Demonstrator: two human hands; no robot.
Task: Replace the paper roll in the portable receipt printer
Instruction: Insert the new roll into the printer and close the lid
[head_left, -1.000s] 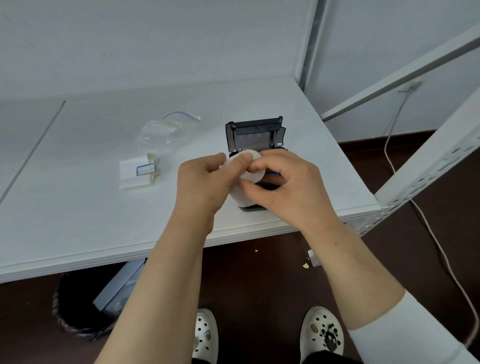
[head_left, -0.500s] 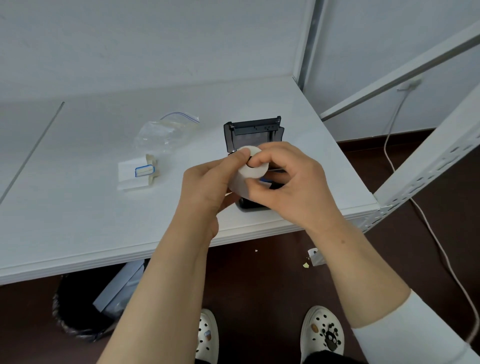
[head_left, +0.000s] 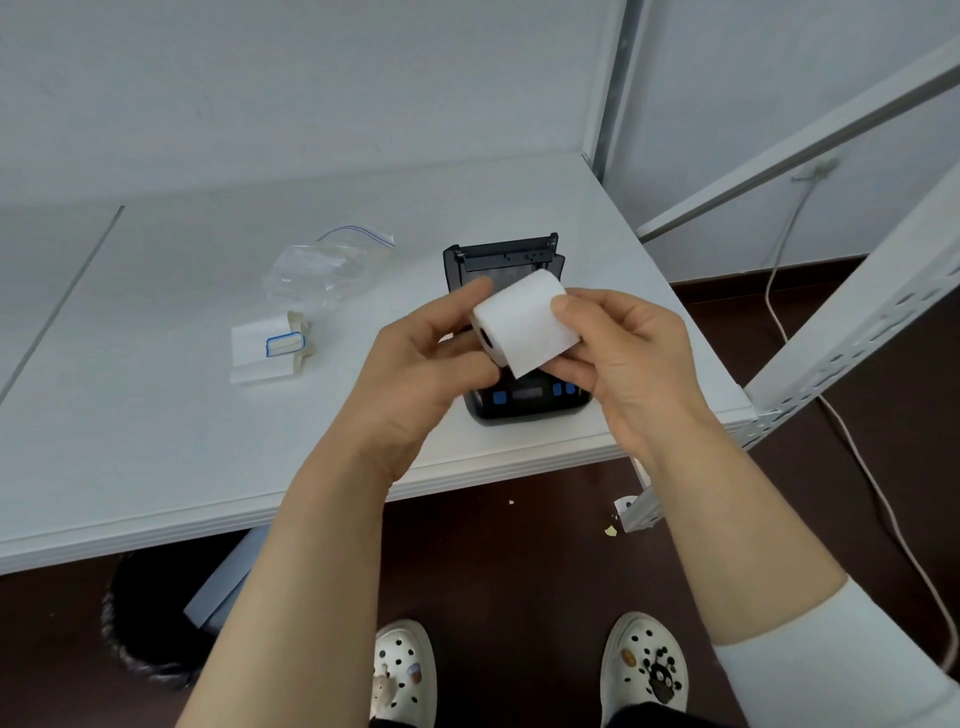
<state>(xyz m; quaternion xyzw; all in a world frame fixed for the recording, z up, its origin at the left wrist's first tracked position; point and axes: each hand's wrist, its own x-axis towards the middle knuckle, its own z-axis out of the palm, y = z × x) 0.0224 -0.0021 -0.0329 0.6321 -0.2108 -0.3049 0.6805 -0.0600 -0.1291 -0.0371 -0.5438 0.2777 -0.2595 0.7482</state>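
Two hands share one white cylindrical paper roll (head_left: 524, 325), held in the air between them. The left hand (head_left: 415, 374) pinches the end with the dark core hole, thumb on top and fingers curled beneath, while the right hand (head_left: 631, 358) clasps the opposite end, thumb over the paper and fingers under it. A loose corner of paper appears to hang from the roll's near underside. Directly below and just beyond the grip sits the black portable receipt printer (head_left: 527, 402) on the white table (head_left: 156, 415), its hinged lid (head_left: 501, 257) standing open on the far side of the roll; the paper bay itself is hidden behind the hands. The roll's long axis runs skewed, with the core end nearer, toward the left hand, and the other end farther off. It probably needs squaring to the printer's width before it is lowered, and neither hand is clearly nearer the bay.
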